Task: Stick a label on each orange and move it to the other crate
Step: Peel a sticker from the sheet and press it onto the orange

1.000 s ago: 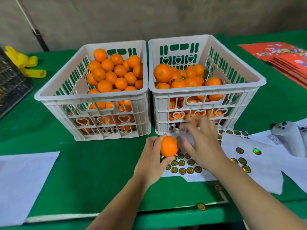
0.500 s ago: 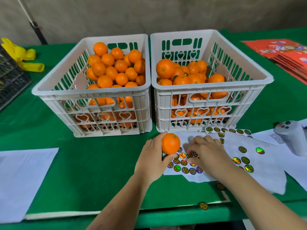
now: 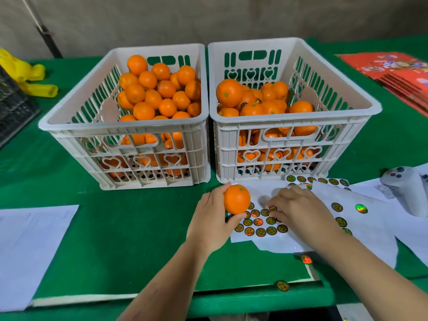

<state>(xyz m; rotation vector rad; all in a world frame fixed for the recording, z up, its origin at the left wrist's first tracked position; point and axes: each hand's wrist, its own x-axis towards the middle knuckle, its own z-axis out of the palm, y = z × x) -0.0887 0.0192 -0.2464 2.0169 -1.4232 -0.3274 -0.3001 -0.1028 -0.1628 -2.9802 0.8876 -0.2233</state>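
Note:
My left hand (image 3: 212,222) grips an orange (image 3: 236,199) just above the table, in front of the gap between two white crates. The left crate (image 3: 125,126) is piled with oranges; the right crate (image 3: 294,121) also holds oranges, a few showing round labels. My right hand (image 3: 298,208) lies on the white sticker sheet (image 3: 259,224), its fingertips pinching at a round holographic label (image 3: 273,208) in the top row. The sheet carries several such labels.
More sticker sheets (image 3: 347,209) spread to the right, beside a grey handheld device (image 3: 407,188). Loose labels (image 3: 282,286) lie near the table's front edge. White paper (image 3: 27,246) is at the left, red packets (image 3: 398,70) at the back right, a yellow object (image 3: 27,77) at the back left.
My right hand came down from in front of the right crate onto the sticker sheet and now works at a label. The left hand has kept the orange in place.

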